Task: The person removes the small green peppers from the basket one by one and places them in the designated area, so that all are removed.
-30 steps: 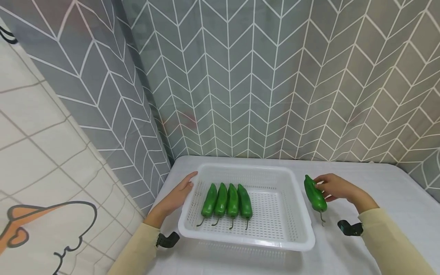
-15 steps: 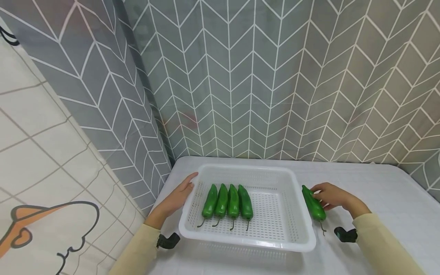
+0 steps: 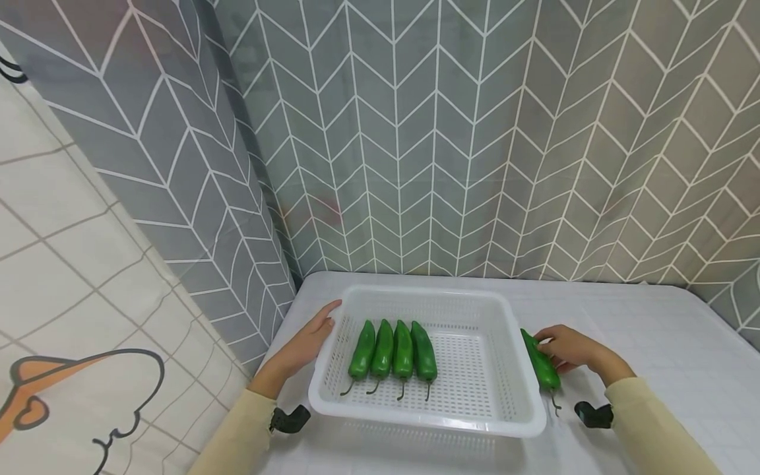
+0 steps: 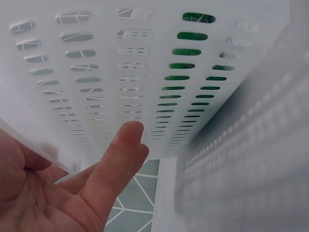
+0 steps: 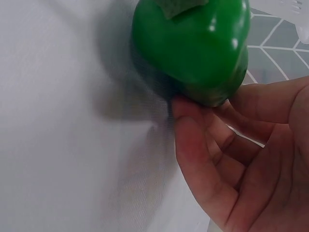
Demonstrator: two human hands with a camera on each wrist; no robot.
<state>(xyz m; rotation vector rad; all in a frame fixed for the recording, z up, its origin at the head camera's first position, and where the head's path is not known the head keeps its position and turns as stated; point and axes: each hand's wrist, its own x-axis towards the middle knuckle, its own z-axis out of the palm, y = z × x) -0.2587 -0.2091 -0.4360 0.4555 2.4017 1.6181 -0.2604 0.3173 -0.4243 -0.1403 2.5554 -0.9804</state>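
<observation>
A white perforated plastic basket (image 3: 427, 419) stands on the table, with several green chili peppers (image 3: 383, 348) side by side in its left half, stems toward me. At its left rim is my left hand (image 3: 305, 342). In the left wrist view, the fingers of my left hand (image 4: 104, 181) touch the outer wall under the rim, and a fingertip shows faintly through the rim. Just right of the basket, my right hand (image 3: 576, 349) pinches one more green chili pepper (image 3: 541, 368) low at the tabletop. The right wrist view shows this pepper (image 5: 198, 43) close up above the fingertips.
White cloth covers the table (image 3: 659, 336), which extends to the right of the pepper. A grey curtain (image 3: 427, 165) with white chevron lines hangs behind it. Another white curtain (image 3: 101, 277) with a line pattern is at the left. Each wrist wears a black camera (image 3: 594, 415).
My right hand has lowered the chili pepper and brought it slightly left, closer to the basket's right side. My left hand stays at the rim, and the peppers in the basket have not moved.
</observation>
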